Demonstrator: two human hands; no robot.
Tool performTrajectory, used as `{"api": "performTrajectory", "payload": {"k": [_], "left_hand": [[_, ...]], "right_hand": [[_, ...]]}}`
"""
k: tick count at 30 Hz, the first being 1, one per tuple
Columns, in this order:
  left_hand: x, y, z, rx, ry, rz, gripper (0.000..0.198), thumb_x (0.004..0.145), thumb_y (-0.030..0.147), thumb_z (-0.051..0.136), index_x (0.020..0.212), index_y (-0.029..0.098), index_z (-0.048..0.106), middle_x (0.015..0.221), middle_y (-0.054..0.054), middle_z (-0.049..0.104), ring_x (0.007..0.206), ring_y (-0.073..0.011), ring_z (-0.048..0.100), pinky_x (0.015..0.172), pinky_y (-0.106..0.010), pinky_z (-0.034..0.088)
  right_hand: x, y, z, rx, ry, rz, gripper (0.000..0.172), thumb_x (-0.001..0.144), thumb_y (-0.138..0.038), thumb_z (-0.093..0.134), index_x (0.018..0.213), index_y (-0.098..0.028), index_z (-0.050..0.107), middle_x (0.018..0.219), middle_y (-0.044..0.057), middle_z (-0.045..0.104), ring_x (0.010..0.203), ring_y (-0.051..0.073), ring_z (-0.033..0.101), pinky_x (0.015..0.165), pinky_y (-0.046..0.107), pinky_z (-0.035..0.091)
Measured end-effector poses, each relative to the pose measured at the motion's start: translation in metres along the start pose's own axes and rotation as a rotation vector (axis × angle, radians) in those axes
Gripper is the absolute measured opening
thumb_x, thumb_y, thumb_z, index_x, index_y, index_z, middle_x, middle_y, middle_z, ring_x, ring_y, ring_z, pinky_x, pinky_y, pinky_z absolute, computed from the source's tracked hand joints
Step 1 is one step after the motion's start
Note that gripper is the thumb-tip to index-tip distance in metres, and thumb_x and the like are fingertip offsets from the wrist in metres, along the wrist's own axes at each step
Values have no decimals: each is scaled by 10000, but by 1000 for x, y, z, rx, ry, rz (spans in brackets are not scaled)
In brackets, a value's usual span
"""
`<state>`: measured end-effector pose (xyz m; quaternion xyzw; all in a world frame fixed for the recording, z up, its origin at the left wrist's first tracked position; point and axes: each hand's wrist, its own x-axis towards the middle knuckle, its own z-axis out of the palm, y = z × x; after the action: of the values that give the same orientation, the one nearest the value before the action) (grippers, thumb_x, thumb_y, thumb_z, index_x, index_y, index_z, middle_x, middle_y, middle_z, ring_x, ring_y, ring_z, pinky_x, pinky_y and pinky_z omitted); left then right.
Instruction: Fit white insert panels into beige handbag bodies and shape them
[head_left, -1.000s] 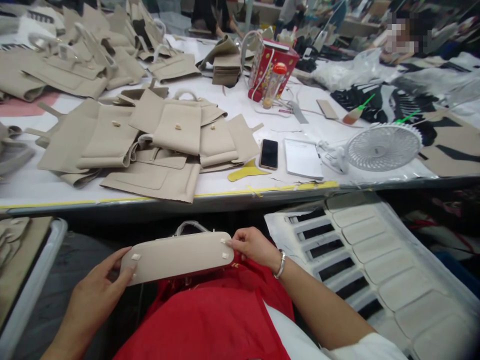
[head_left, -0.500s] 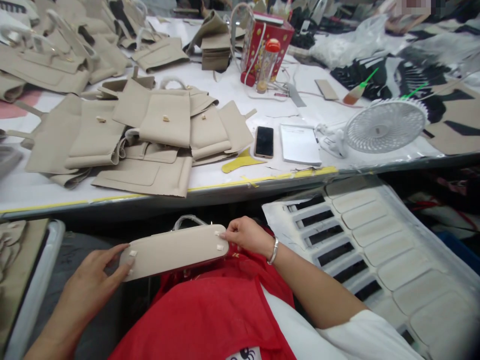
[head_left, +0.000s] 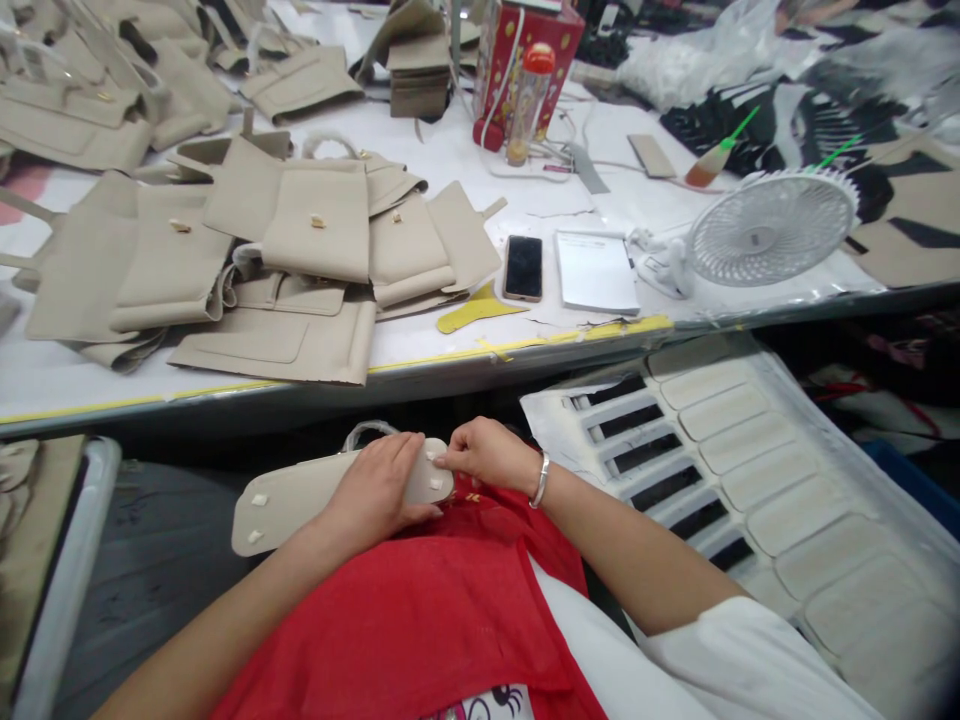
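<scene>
A beige oval-ended bag base (head_left: 289, 500) with small whitish squares near its ends lies across my lap, above the red apron. My left hand (head_left: 375, 485) rests over its right half, fingers wrapped over the far edge and thumb on the near side. At the right end, my right hand (head_left: 480, 455) has its fingertips pinched at the upper whitish square; whether they grip it is too small to tell. Behind the base a wrapped handle (head_left: 369, 430) sticks up.
Beige bag pieces (head_left: 315, 225) lie piled on the white table (head_left: 536, 215). Near its front edge are a phone (head_left: 523, 267), a paper pad (head_left: 596, 271) and a white fan (head_left: 772, 230). A tray of pale oval panels (head_left: 757, 460) stands at the right.
My left hand has moved right, from the left end of the base to its right half. My right hand stays at the right end. The view has shifted slightly.
</scene>
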<state>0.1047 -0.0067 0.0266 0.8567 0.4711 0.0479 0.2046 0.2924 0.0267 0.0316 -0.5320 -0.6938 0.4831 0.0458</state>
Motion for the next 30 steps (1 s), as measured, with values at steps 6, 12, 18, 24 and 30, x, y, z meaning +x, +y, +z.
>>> {"api": "performTrajectory", "payload": {"k": [6,12,18,24,30], "left_hand": [[1,-3,1,-42,-5,-23,694,598,447,698,1168,131,459,1133,-152,551,1044,-295,508,921,-420,394],[5,-2,-1,-72,-25,-33,652,609,447,672,1155,159,462,1122,-137,552,1021,-293,518,885,-415,396],[7,-2,-1,-43,-21,-36,668,587,476,670,1126,129,481,1100,-147,562,1004,-306,521,879,-428,382],[4,-2,-3,-62,-3,-43,610,576,443,668,1083,145,505,1052,-128,579,986,-301,530,867,-422,385],[3,2,-1,-67,21,-41,625,591,435,675,1101,118,502,1072,-148,578,989,-305,528,900,-449,372]], "right_hand": [[0,-6,-5,-53,-10,11,298,763,-399,615,599,-150,635,522,2,600,469,83,498,453,200,278],[4,-9,-7,-102,-22,26,291,761,-377,619,571,-157,629,512,6,603,478,90,506,457,204,278],[4,-10,-7,-127,-13,29,308,755,-396,623,565,-154,611,487,0,579,468,90,501,454,205,279],[4,-9,-3,-96,-43,32,308,779,-385,595,587,-145,605,490,-3,578,463,86,496,455,197,291],[6,-9,0,-90,-33,72,318,768,-402,589,580,-146,590,469,-2,571,425,83,481,429,199,283]]}}
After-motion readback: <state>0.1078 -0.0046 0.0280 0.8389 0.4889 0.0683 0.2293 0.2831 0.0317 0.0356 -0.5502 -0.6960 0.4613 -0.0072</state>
